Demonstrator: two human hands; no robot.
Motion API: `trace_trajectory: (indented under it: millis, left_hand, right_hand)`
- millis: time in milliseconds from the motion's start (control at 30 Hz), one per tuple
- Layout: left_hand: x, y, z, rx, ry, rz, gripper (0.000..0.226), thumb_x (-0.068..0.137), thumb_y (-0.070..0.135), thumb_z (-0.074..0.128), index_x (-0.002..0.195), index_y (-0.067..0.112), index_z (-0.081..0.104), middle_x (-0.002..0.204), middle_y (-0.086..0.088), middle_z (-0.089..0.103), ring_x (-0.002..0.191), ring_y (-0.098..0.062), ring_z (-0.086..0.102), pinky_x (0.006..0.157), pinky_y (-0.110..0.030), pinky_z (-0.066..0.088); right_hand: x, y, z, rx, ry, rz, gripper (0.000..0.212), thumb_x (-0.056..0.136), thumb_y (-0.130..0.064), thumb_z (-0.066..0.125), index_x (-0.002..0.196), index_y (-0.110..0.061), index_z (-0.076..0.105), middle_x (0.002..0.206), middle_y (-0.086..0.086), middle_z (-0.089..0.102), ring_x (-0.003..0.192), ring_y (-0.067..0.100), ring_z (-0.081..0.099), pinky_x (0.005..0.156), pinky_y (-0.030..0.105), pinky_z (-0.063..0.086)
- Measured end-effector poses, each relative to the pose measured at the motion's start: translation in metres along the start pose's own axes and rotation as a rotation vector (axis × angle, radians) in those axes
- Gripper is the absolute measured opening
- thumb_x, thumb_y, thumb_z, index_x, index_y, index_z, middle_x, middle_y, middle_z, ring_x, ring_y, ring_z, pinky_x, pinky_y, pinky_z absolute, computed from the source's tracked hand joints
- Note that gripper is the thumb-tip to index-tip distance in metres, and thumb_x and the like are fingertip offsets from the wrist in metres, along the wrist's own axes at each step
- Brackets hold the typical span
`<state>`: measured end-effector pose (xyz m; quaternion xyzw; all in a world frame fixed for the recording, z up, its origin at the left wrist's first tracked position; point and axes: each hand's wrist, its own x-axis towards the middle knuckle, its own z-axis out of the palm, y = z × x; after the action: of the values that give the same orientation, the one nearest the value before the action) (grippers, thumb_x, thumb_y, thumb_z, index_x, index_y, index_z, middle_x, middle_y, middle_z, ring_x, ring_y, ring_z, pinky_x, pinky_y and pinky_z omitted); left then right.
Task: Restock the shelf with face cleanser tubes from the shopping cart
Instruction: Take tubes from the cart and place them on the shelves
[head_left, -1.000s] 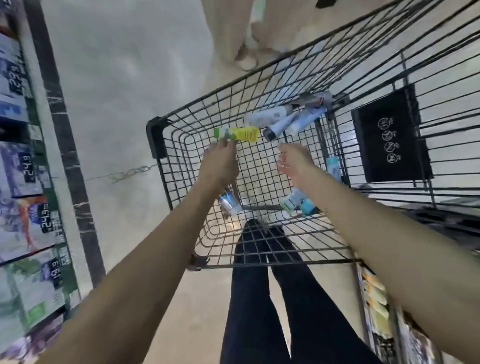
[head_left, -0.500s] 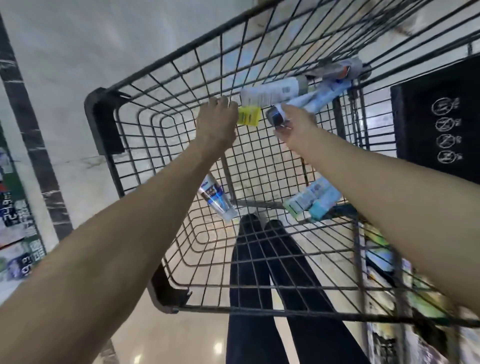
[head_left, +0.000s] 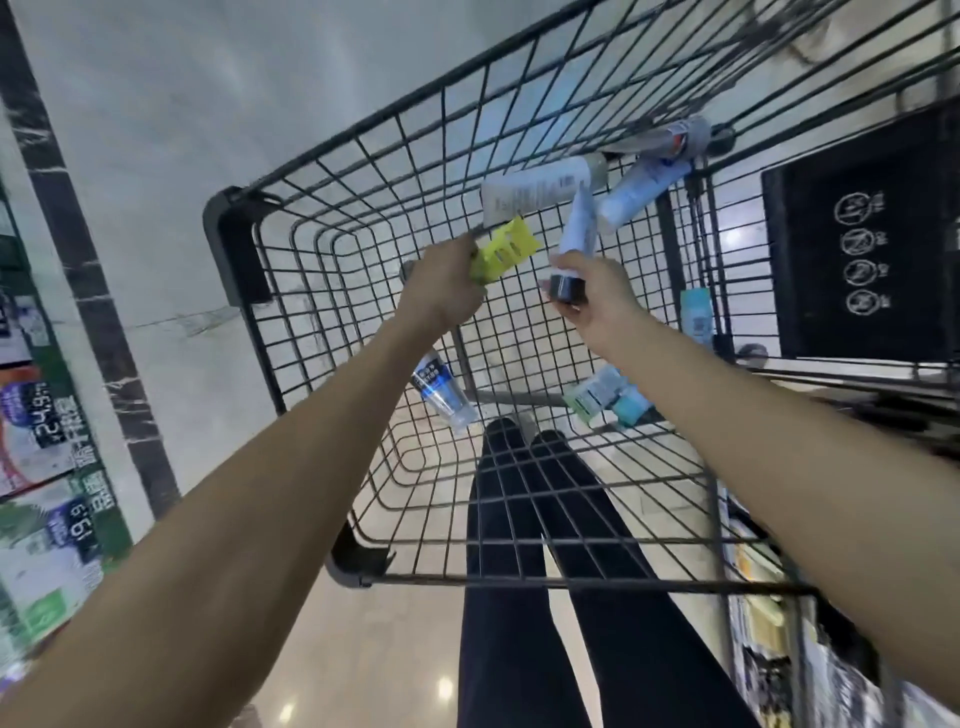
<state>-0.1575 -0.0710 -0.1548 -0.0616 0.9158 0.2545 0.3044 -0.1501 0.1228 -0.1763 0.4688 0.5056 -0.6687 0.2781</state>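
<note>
Left hand (head_left: 441, 291) clenches a yellow tube (head_left: 503, 249) and right hand (head_left: 587, 291) pinches a pale blue tube (head_left: 577, 228) by its dark cap, both lifted clear inside the shopping cart (head_left: 234, 234), presumably to carry two per trip. Remaining tubes (a white tube (head_left: 535, 195) among them) lie against the wire walls; the cart's rim stands between the hands and the shelf (head_left: 36, 415).

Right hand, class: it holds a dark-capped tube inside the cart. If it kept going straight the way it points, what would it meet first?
Probably the white tube lying just beyond the right hand and the tip of its dark-capped tube, then the cart wall. Depth is hard to judge from one view.
</note>
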Motion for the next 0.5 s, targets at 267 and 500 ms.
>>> trace_trajectory:
  millis: [267, 500]
  left_hand:
    - [-0.105, 0.059, -0.055, -0.885, -0.038, -0.263, 0.05, 0.081, 0.004, 0.077, 0.128, 0.01, 0.06, 0.108, -0.013, 0.074, 0.091, -0.028, 0.073, 0.061, -0.031, 0.056]
    - [-0.224, 0.137, -0.133, -1.127, 0.047, -0.175, 0.046, 0.085, -0.001, 0.071, 0.126, 0.006, 0.051, 0.113, -0.016, 0.07, 0.081, -0.027, 0.07, 0.061, -0.034, 0.052]
  right_hand:
    - [-0.138, -0.028, -0.013, -0.079, -0.085, -0.213, 0.049, 0.081, -0.006, 0.084, 0.121, -0.017, 0.057, 0.102, 0.006, 0.07, 0.084, 0.023, 0.066, 0.084, 0.044, 0.052]
    - [-0.282, -0.075, -0.037, 0.026, -0.198, -0.399, 0.047, 0.085, -0.004, 0.077, 0.124, -0.021, 0.056, 0.102, 0.004, 0.074, 0.087, 0.033, 0.069, 0.085, 0.043, 0.055]
